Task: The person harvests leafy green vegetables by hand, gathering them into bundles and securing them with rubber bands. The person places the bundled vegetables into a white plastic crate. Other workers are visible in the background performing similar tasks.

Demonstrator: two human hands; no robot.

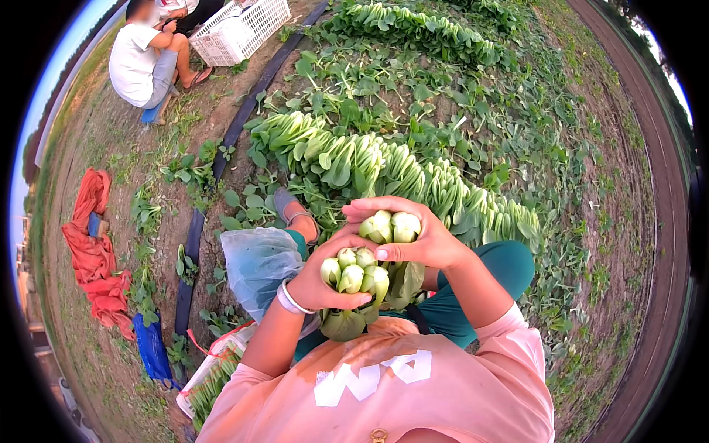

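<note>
My left hand [308, 282], with a pale bangle at its wrist, is wrapped around a bunch of several bok choy heads [352, 277]. Their whitish-green bases face up and their leaves hang below. Just beyond it, my right hand [435, 239] holds two more bok choy heads [390, 227], also base up, its thumb near the first bunch. Both hands are close together above my lap. Past my knees, a long row of laid-out bok choy [360, 158] crosses the ground.
A crate [213, 360] holding greens stands by my left side. Black hose [235, 122] runs along the soil at left, beside red cloth [94, 249] and a blue bag [149, 343]. One person [135, 61] sits near a white plastic crate [238, 33]; another is partly visible. Another bok choy row [415, 30] lies farther off.
</note>
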